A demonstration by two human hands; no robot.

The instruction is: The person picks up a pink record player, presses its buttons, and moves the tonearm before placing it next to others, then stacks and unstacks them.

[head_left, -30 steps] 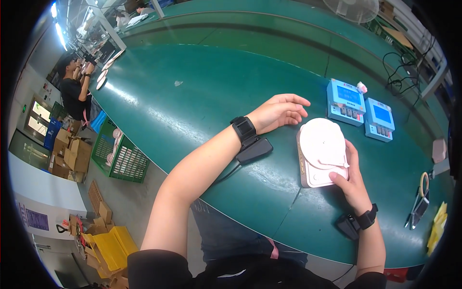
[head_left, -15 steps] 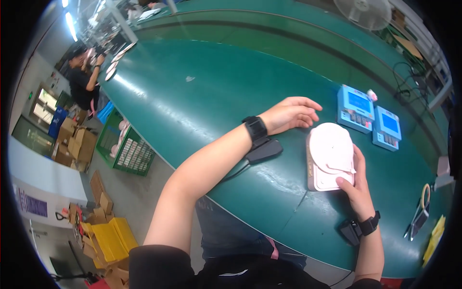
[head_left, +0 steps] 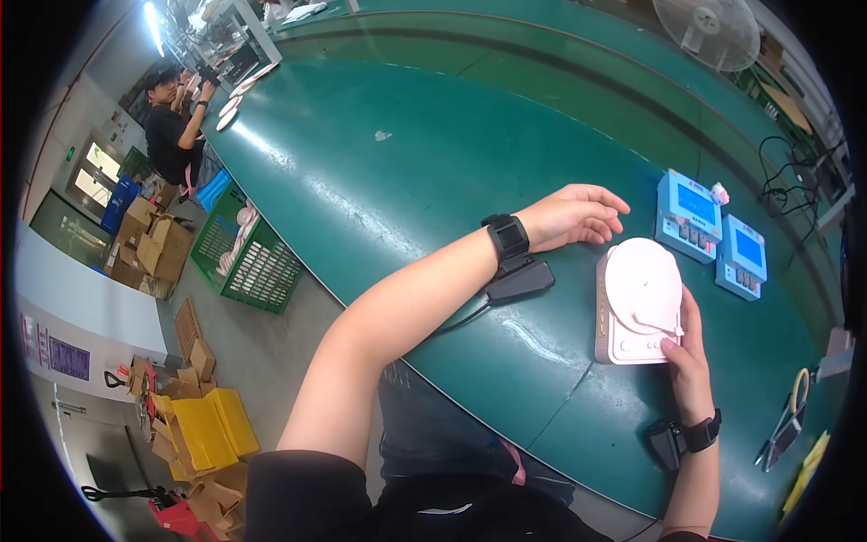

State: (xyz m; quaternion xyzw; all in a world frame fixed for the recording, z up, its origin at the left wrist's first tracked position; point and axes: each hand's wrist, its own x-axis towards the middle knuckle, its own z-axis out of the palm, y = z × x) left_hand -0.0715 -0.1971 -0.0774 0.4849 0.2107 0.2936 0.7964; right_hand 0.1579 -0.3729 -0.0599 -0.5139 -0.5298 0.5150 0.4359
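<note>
A pale pink toy-like record player (head_left: pixel 643 294) with a round platter, a small tone arm and little knobs is tilted up above the green table. My right hand (head_left: pixel 691 366) grips its right side, the thumb on the front near the knobs and the other fingers mostly hidden behind. To the upper left of it, my left hand (head_left: pixel 578 217) hangs open with loosely curved fingers, apart from the player and holding nothing. Each wrist wears a black strap with a small black module. Beyond the player stand two blue boxes with screens, one (head_left: pixel 688 217) larger in view and one (head_left: pixel 742 257) beside it.
The green table (head_left: pixel 433 163) stretches to the far left, where round pale pieces (head_left: pixel 237 98) lie at the edge near a seated co-worker (head_left: pixel 172 126). Scissors (head_left: pixel 795 411) lie at the right. A green crate (head_left: pixel 248 257) and cardboard boxes (head_left: pixel 158 244) stand on the floor.
The whole view has shifted, so the table and hands appear farther right. My right hand still holds the record player; my left hand stays open beside it.
</note>
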